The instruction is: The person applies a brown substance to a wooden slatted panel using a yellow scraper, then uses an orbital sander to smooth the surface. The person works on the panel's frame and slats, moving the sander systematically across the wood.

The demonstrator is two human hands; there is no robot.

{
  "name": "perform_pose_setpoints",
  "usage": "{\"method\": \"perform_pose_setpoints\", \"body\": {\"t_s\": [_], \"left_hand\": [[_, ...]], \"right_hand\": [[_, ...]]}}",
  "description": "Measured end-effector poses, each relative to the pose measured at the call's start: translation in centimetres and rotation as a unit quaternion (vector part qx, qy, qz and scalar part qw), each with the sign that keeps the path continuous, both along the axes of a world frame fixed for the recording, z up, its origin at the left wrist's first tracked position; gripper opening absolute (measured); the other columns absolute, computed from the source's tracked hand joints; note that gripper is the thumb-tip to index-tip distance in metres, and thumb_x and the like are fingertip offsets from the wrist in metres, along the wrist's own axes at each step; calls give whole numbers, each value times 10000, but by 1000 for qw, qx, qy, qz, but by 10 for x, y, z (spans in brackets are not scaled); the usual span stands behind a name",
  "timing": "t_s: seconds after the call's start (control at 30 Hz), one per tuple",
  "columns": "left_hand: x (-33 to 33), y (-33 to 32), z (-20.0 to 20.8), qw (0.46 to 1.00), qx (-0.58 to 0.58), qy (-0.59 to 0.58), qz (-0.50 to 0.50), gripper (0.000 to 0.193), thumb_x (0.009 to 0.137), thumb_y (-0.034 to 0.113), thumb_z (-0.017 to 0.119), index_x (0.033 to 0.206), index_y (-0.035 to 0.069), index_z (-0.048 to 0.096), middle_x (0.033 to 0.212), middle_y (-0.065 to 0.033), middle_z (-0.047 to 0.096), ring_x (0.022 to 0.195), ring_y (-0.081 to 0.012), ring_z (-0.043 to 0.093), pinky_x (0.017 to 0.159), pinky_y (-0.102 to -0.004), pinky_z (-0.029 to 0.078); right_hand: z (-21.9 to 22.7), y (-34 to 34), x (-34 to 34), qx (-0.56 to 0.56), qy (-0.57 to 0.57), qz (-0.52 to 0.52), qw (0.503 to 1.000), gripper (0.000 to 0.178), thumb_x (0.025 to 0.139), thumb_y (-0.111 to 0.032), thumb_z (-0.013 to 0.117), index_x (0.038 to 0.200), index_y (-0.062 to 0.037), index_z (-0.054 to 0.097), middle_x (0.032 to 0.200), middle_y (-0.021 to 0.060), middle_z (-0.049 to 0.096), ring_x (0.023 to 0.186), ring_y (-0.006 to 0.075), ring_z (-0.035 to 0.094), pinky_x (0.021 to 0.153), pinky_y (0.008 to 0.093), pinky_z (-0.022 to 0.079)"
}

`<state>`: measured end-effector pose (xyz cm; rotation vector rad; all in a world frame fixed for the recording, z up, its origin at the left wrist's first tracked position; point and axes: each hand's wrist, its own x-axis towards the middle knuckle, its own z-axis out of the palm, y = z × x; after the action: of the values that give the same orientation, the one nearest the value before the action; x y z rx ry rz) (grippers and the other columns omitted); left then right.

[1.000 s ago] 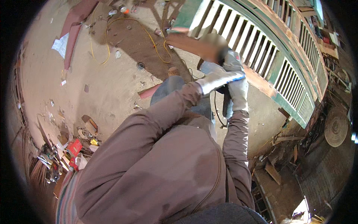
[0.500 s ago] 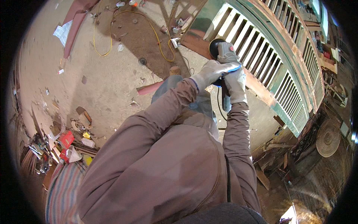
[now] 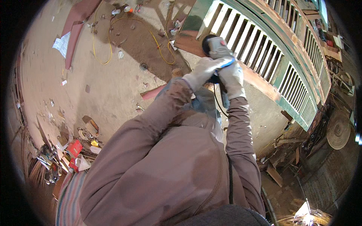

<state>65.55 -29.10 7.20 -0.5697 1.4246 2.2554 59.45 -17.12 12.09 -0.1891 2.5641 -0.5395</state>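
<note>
Both of my gloved hands are closed around an angle grinder (image 3: 220, 48) with a grey head and a dark round disc (image 3: 206, 45). My left hand (image 3: 201, 71) grips it near the head, from the left. Wrapped round its body is my right hand (image 3: 232, 80), with a black cord hanging down below. The disc lies at the reddish-brown edge of a green wooden shutter (image 3: 281, 86) with pale slats. Whether the disc touches the wood, I cannot tell. Bare wood shows along the shutter's near edge.
Another slatted shutter (image 3: 312, 62) stands behind. A yellow cord (image 3: 155, 38) winds over the dirty floor. Scraps and a red container (image 3: 74, 148) lie at the left, near a striped cloth (image 3: 71, 197). A round woven piece (image 3: 338, 130) is at the right; bright sparks (image 3: 307, 217) show at lower right.
Both hands and the grinder have shifted slightly left and up along the shutter's edge. The view has turned a little too. Both hands keep their hold.
</note>
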Motion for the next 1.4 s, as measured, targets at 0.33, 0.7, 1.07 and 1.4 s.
{"method": "perform_pose_setpoints", "body": {"t_s": [0.33,0.7,1.07,1.4], "left_hand": [[-1,29,27,988,114,-61,90,412,992,323,745,1251,3,732,1183,-53,732,1012,-120,686,909,-294,555],[-58,225,38,970,7,-129,-206,574,874,534,814,1152,33,776,995,-49,750,775,-118,687,614,-266,554],[-46,268,32,990,-15,-78,-118,667,794,566,838,1185,29,773,1060,-155,772,927,-227,757,807,-354,605],[7,77,46,949,99,-38,296,312,1021,110,642,1293,-30,705,1323,-87,707,1195,-160,657,1060,-310,503]], "right_hand": [[14,26,3,-41,-18,-41,998,707,864,-556,708,1341,-41,635,1218,262,722,1169,416,692,995,465,547],[18,239,6,-68,48,-177,981,342,930,-286,704,1194,-69,726,1125,183,763,1058,361,739,892,418,570],[-20,304,-2,-200,40,-124,971,357,962,-289,682,1224,-51,727,1090,127,776,975,228,721,865,399,561],[-23,63,-27,-212,9,159,964,481,878,-360,717,1200,-21,604,1064,269,739,1014,464,712,849,516,564]]}}
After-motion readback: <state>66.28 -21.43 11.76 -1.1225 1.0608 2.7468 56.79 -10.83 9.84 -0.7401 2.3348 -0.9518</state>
